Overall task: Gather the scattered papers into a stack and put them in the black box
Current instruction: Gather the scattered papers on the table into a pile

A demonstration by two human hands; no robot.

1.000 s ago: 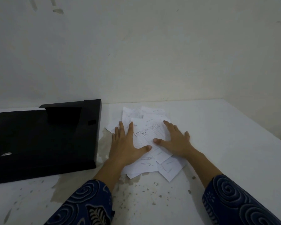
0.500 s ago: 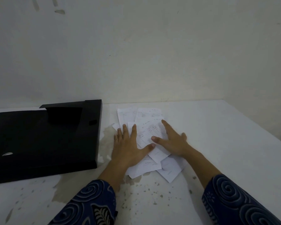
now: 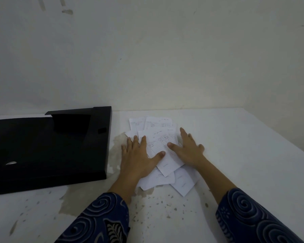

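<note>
**Head view: both hands flat on the paper pile**

Head view, single frame. We note the left hand lying palm down with fingers spread wide, holding nothing; it presses on the left side of the papers, thumb stretched out toward the middle of the pile. The right hand is likewise flat and wide open, palm down on the right side of the pile, gripping nothing, its thumb pointing inward. The two thumbs lie near each other over the top sheet without touching.

Between and around the hands we see the papers as a loose, overlapping heap, not squared: white sheets at differing angles, some with faint printed tables and lines. Several corners poke out beyond the fingertips on the far side, and others stick out toward us below the wrists. All sheets lie on the desk, none in the box.

Both forearms come in from the lower edge, in dark blue sleeves with a pale swirl pattern.

Left of the pile, just beside the left hand but apart from it, the black box lies open on the desk, its interior dark. The white desk surface shows stains and small specks close to us. Behind it a plain pale wall.
</note>
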